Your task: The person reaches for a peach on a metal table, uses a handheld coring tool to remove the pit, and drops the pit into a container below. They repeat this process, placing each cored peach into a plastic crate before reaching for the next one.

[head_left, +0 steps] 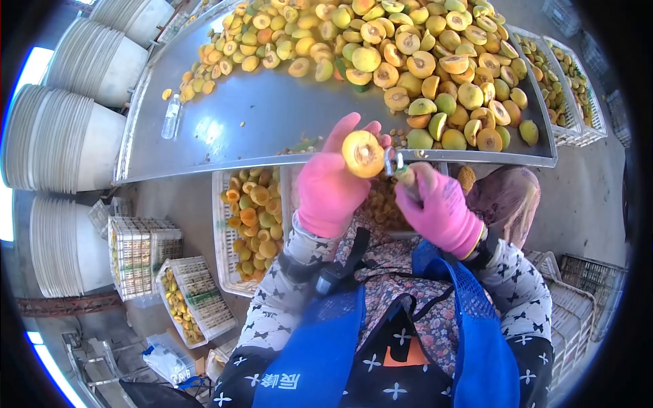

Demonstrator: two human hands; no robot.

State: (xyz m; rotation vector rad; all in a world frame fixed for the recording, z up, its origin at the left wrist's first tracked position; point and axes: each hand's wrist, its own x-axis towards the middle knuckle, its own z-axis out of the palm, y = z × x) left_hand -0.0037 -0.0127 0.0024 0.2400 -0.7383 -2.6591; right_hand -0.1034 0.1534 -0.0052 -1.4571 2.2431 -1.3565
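Pink-gloved left hand (pixel 330 192) is clamping a halved fruit (pixel 362 154), right hand (pixel 442 211) is gripping a metal-tipped tool (pixel 406 177) just beside it, possibly risking nicks if slick flesh is slipping.

Shiny metal table (pixel 262 126), matt cloth gloves (pixel 329 194), glossy metal tool head (pixel 390 163), clear plastic bottle (pixel 170 120)

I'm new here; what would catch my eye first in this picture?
Likely the heap of cut yellow fruit on the far side of the metal table. At its near edge, the pink-gloved left hand holds up a fruit half, and the pink-gloved right hand beside it grips a metal-tipped tool.
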